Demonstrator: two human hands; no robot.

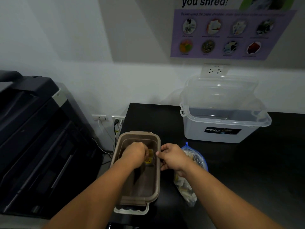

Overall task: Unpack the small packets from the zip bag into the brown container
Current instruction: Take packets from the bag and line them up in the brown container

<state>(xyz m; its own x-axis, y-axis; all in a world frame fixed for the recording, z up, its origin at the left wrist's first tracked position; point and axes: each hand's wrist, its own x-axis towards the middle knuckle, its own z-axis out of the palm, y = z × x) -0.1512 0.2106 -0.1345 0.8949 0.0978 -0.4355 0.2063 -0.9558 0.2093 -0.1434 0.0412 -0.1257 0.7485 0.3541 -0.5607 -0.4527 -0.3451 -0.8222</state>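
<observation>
Bare left hand point(134, 154), bare right hand point(173, 157)

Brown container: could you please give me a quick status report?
Left hand in brown container, gripping yellow packets. Right hand at its right rim, grip unclear. Zip bag alongside, well filled. Nothing blocking.

Left hand point(134, 153) hides most of the packets point(148, 160); right hand point(171, 157) covers part of the zip bag point(197, 157)

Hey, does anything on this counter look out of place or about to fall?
Nothing is spilled or broken. One thing stands out: the brown container sits right at the left edge of the black counter, on a pale lid that pokes out at its near end, so it may overhang slightly.
</observation>
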